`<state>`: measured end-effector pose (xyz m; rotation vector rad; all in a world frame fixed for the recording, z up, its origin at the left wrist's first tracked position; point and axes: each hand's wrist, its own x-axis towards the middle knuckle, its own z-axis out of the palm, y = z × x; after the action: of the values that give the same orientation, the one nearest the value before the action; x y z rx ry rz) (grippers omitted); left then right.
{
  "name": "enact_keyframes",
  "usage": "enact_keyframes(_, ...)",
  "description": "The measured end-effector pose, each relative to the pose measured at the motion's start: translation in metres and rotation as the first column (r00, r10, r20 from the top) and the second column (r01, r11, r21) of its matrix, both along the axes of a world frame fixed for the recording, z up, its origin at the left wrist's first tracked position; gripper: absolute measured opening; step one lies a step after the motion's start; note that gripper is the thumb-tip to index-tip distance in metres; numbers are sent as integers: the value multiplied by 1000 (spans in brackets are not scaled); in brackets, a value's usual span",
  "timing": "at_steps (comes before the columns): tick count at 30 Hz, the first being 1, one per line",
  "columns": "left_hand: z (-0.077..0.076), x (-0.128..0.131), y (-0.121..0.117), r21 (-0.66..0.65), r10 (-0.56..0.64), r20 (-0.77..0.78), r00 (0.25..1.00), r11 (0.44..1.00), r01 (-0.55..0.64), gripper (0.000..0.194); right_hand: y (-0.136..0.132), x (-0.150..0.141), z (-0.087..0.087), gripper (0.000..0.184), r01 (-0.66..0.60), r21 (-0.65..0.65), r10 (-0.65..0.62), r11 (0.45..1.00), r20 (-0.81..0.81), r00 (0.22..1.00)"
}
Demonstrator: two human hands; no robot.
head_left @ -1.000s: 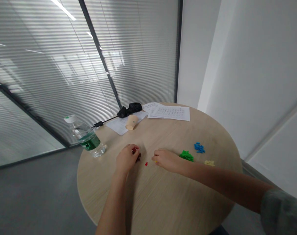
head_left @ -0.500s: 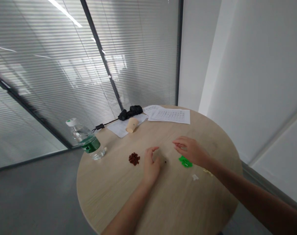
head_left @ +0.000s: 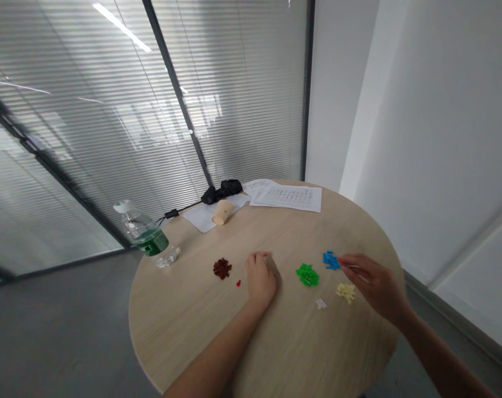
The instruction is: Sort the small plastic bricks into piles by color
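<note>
My left hand (head_left: 262, 279) rests on the round wooden table with its fingers curled inward; whatever is under them is hidden. A tiny red piece (head_left: 238, 283) lies just left of it, and farther left is a heap of small brown pieces (head_left: 222, 268). My right hand (head_left: 369, 284) has its fingertips pinched together at the right edge of a heap of small blue pieces (head_left: 330, 260). Anything between those fingertips is too small to make out. Near that hand lie a green heap (head_left: 307, 275), a pale yellow heap (head_left: 345, 293) and a few white pieces (head_left: 321, 303).
A clear plastic bottle with a green label (head_left: 152, 241) stands at the table's left edge. Toward the back are a paper cup on its side (head_left: 222, 212), a crumpled black object with a cable (head_left: 230, 187) and printed sheets (head_left: 292, 198). Blinds and a white wall border the table.
My right hand has moved right from above the green heap to the blue heap, uncovering both and the yellow heap. My left hand has curled its fingers down, and the red piece now shows beside it.
</note>
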<state>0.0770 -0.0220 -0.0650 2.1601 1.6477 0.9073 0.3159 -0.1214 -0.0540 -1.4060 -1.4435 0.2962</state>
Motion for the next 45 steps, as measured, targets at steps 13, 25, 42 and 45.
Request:
enact_keyframes(13,-4,-2,52,35,-77,-162,984,996,84,35,-7,27,-31,33,130,-57,-135,990,-87,987)
enact_keyframes(25,-3,37,116,41,-355,-76,932,933,359,34,-5,27,-35,33,140,-129,-170,982,-268,948)
enact_keyframes(42,-5,146,108,1,-735,84,673,676,737,28,-4,24,-34,29,116,-129,-142,985,-213,967)
enact_keyframes(45,-5,153,105,-22,-733,142,666,670,742,22,-4,23,-34,29,123,-121,-148,985,-219,965)
